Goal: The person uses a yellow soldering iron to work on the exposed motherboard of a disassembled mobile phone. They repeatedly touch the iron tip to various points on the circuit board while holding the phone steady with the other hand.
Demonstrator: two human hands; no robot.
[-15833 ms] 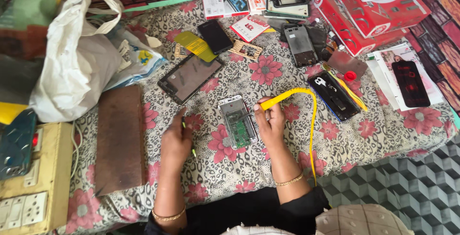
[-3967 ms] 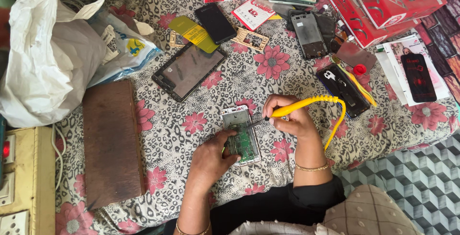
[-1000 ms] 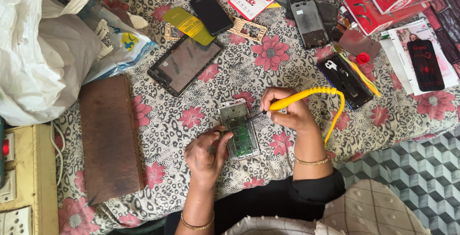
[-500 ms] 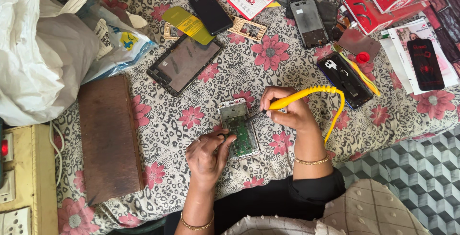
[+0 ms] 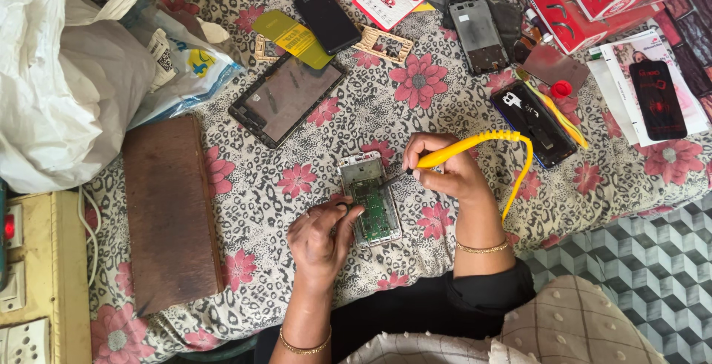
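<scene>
Opened phone (image 5: 371, 201) shows green circuitry; left hand (image 5: 320, 238) steadies it, right hand (image 5: 445, 171) grasps yellow soldering iron (image 5: 463, 149).

A grey leopard-print cloth with pink flowers (image 5: 445, 89) is covering the surface. On it, a yellow-handled, yellow-corded soldering iron (image 5: 452, 152) is showing beside a silver-framed opened phone with a green circuit board (image 5: 371, 199); left of that phone, a dark brown wooden board (image 5: 170, 212) is lying.

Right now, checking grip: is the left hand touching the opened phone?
Touching: the head view shows the left hand with fingertips on the opened phone's left edge.
</scene>
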